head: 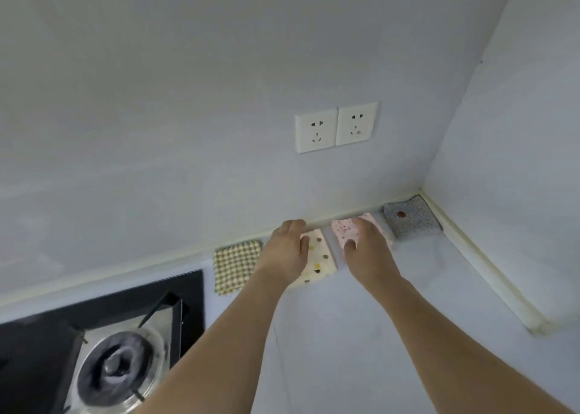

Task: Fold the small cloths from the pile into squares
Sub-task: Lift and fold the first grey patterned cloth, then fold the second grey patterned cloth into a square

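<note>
Four folded cloths are ranged along the worktop back edge, left hand laid flat on the cream dotted cloth, right hand on the pink; edges are best squared under even pressure.

Pale bluish-white walls fill most of the frame and meet in a corner at the right. Two white sockets sit side by side on the back wall, just right of centre. A cream sealing strip edges the light countertop. A black gas hob occupies the lower left.
</note>
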The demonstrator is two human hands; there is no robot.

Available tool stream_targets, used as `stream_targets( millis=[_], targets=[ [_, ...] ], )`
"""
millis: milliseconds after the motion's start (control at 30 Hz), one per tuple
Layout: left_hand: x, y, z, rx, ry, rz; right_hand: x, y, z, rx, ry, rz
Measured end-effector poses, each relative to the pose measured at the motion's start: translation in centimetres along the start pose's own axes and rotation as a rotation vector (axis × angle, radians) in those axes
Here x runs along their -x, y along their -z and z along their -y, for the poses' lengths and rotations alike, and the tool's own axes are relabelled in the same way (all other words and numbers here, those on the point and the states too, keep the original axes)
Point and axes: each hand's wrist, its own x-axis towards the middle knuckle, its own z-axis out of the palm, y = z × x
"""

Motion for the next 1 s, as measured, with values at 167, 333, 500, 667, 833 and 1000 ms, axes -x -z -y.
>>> stream_targets(
  millis=[167,333,500,667,833,1000],
  targets=[
    [6.5,6.0,6.9,-0.024,0.014,-0.031,5.0,-4.7,7.6,0.021,0.073,0.037],
    [12.1,11.3,13.5,-0.056,0.029,-0.074,9.7,-9.4,14.9,0.024,0.144,0.111],
    [16.7,14.7,18.7,-0.118,0.119,-0.098,12.6,-13.2,19.7,0.034,0.230,0.165],
    [20.4,16.3,22.8,-0.131,0.188,-0.104,13.8,-16.1,22.8,0.047,0.273,0.223],
    [23.4,18.7,27.3,-0.101,0.209,-0.126,16.5,-19.3,27.0,0.091,0.283,0.270],
    [28.4,22.7,34.7,-0.102,0.218,-0.134,21.1,-24.7,34.2,0.061,0.275,0.300]
  ],
)
